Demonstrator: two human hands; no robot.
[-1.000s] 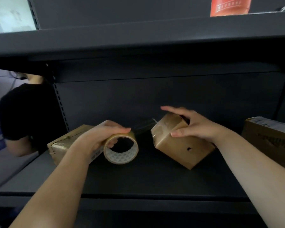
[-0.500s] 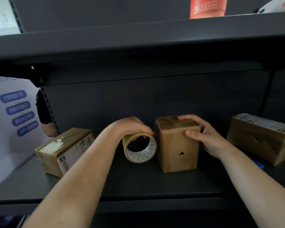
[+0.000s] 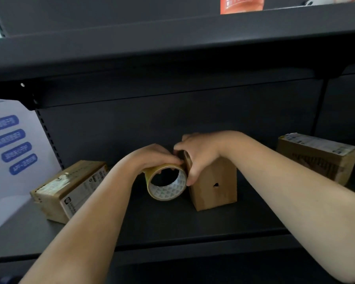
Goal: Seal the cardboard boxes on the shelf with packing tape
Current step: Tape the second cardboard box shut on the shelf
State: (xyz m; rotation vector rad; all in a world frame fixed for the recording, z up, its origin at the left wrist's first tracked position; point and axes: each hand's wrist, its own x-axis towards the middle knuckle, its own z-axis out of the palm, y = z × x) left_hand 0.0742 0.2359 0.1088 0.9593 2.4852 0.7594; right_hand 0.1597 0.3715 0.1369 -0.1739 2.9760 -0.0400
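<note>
1. Left hand grips the yellowish packing-tape roll beside the upright brown cardboard box on the dark shelf
2. Right hand curls its fingers over the box top (pressing tape, I judge); next, tear the strip

We see a dark shelf bearing three cardboard boxes: left box, upright middle box, right box.

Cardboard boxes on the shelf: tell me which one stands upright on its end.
The middle box, with a small hole in its front, under the right hand. The left box and right box lie flat.
</note>
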